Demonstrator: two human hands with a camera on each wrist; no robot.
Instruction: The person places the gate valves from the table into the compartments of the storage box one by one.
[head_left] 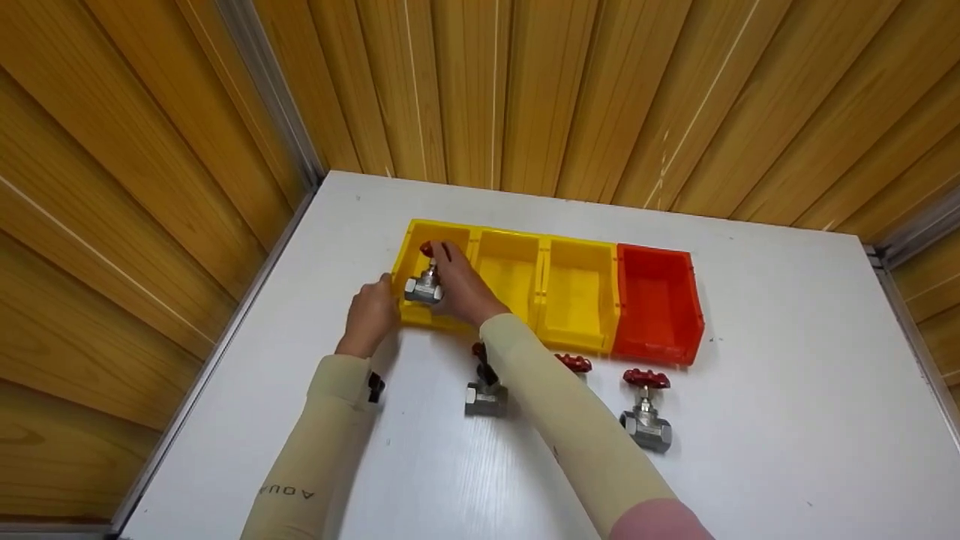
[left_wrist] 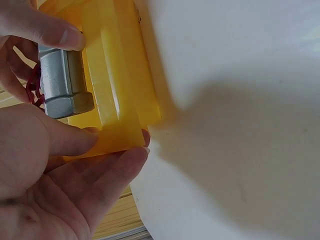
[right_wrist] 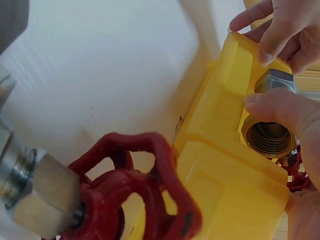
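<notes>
In the head view my right hand (head_left: 466, 289) grips a steel gate valve (head_left: 422, 291) with a red handwheel. It holds the valve at the mouth of the leftmost yellow bin (head_left: 442, 234). The thumb lies across the valve's hex-ended body in the right wrist view, beside a threaded opening. My left hand (head_left: 370, 311) pinches the side wall of that same bin. The left wrist view shows its thumb on the inner side and its fingers outside, close by the front corner. The handwheel is partly hidden behind the right hand.
Two more yellow bins (head_left: 577, 289) and a red bin (head_left: 660, 300) continue the row rightward. On the white table (head_left: 787, 375) before them stand a left valve (head_left: 486, 399), a middle valve (head_left: 574, 364) mostly behind the right sleeve, and a right valve (head_left: 646, 420). Wood-patterned panels (head_left: 570, 97) rise behind.
</notes>
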